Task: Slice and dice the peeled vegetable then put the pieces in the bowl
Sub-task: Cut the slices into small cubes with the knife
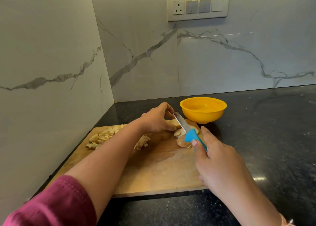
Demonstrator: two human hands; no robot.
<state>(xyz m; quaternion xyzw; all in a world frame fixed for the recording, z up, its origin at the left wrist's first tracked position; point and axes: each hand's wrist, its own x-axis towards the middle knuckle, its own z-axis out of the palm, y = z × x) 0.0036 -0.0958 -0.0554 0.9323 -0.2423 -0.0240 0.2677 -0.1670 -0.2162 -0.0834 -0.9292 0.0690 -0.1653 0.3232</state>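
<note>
Fingers [166, 108] of the left hand [157, 118] are curled down over the far end of the peeled vegetable [173, 123], thumb at its near side, pinning it to the wooden cutting board [153, 171]. The right hand [217, 164] grips the knife [188, 131] by its blue handle [192, 137]. The thumb is on the handle's left face and the forefinger lies along its right side. The remaining fingers are wrapped beneath (their exact lie is hidden by the hand). The blade [181, 121] points away from the person and crosses the vegetable just beside the left fingertips. Whether the edge has entered the flesh cannot be told.

Task items, location: the vegetable sits at the far right part of the board. Cut slices [183, 143] lie touching one another on its near side, partly under the handle. The diced pieces [100, 137] form a heap at the board's far left corner. A smaller heap [142, 143] shows beside the left forearm, partly hidden by it. The yellow bowl [203, 117] stands upright on the black countertop [265, 140], just beyond the board's far right corner, apart from both hands.

Other: a maroon sleeve [56, 205] on the left arm; marble-patterned wall [51, 46] panels meeting in a corner; a switch panel [198, 6] on the back wall.
</note>
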